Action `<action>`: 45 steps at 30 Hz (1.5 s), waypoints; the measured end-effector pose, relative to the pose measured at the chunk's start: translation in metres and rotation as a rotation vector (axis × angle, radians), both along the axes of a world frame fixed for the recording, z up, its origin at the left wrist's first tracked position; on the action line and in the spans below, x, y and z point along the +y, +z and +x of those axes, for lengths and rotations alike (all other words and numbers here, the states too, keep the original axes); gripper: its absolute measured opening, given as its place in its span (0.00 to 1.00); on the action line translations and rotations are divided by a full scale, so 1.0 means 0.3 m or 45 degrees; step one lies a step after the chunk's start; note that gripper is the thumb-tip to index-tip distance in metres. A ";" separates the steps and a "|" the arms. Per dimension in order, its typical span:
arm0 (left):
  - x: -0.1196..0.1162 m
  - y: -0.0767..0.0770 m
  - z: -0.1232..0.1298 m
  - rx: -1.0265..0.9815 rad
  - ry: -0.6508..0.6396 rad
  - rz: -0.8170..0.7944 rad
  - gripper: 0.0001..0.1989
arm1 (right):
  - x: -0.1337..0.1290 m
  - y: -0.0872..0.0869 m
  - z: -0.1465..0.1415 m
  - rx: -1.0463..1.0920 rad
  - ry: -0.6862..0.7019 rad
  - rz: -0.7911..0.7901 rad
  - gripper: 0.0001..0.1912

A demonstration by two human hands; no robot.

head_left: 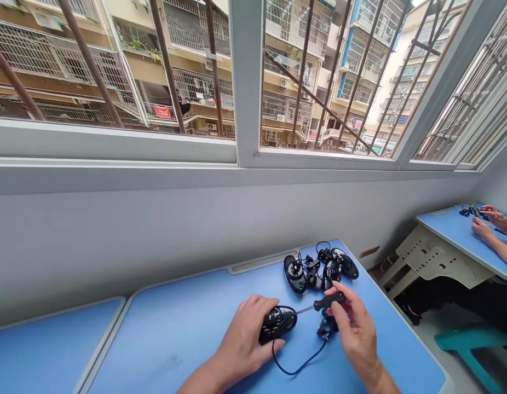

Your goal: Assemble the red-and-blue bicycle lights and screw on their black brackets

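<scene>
My left hand [251,331] is wrapped round a black oval device [280,323] with a glossy, slotted face, tilted just above or on the blue table. My right hand [354,328] is closed on the black handle of a screwdriver [329,300]. Its thin metal shaft points left, and the tip meets the right end of the device or lies just beside it. A black cable [294,373] loops from the device to a small black part [325,327] below the screwdriver handle, partly hidden by my right hand. Behind them lies a cluster of similar black devices [297,273] with cables.
The blue table [188,317] stands against a grey wall below barred windows. Another blue table [454,227] is at the right, where a co-worker's hands [489,219] handle dark parts. A teal stool [471,342] stands on the floor at the lower right.
</scene>
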State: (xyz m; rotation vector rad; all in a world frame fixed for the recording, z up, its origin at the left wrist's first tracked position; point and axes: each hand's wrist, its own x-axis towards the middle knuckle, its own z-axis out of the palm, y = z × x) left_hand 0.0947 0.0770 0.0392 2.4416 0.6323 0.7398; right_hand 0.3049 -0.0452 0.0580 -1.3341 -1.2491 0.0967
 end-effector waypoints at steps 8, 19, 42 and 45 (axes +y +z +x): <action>-0.013 -0.011 0.003 0.020 -0.019 0.080 0.19 | -0.010 -0.007 0.000 0.028 0.005 0.024 0.17; -0.033 0.030 0.014 0.179 0.020 0.076 0.14 | -0.015 -0.007 -0.006 -0.016 0.041 0.038 0.18; -0.029 -0.004 0.019 0.144 -0.060 0.128 0.30 | 0.010 0.035 -0.053 -0.377 0.095 0.227 0.23; -0.031 -0.005 0.019 0.142 -0.049 0.134 0.30 | 0.016 0.033 -0.061 -0.394 0.127 0.254 0.23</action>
